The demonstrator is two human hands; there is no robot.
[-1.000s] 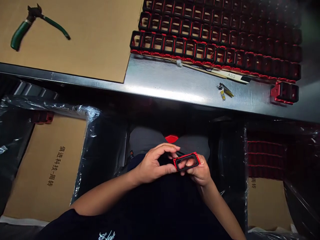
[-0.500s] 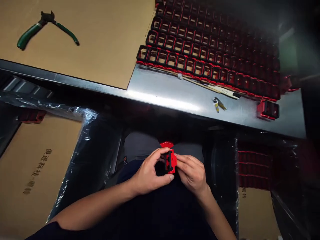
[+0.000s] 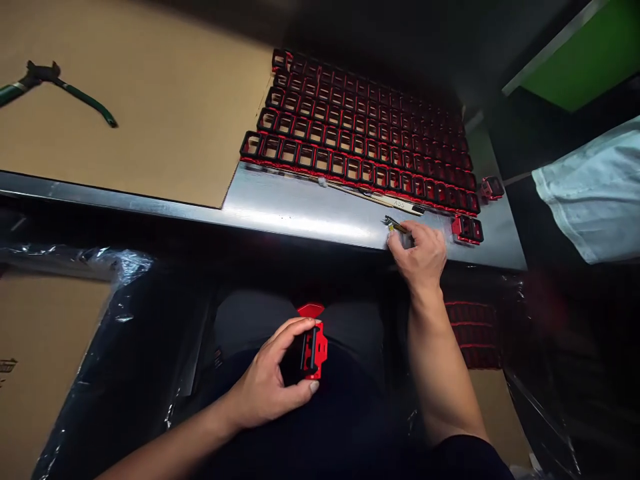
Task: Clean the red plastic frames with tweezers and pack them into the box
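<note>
The left hand (image 3: 270, 375) is pinching the red-black frame (image 3: 321, 348) at near left, while the right hand (image 3: 423, 255) is setting half-curled fingers around the far clippers (image 3: 393, 225), hold indeterminate, a shallow grip possibly causing a drop.

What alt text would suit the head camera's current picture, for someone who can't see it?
A person's left hand holds a small red-and-black frame near their lap, while the right hand has its fingertips at a small tool on a metal bench. Rows of similar frames stand beyond, and green-handled pliers lie open on cardboard.
</note>
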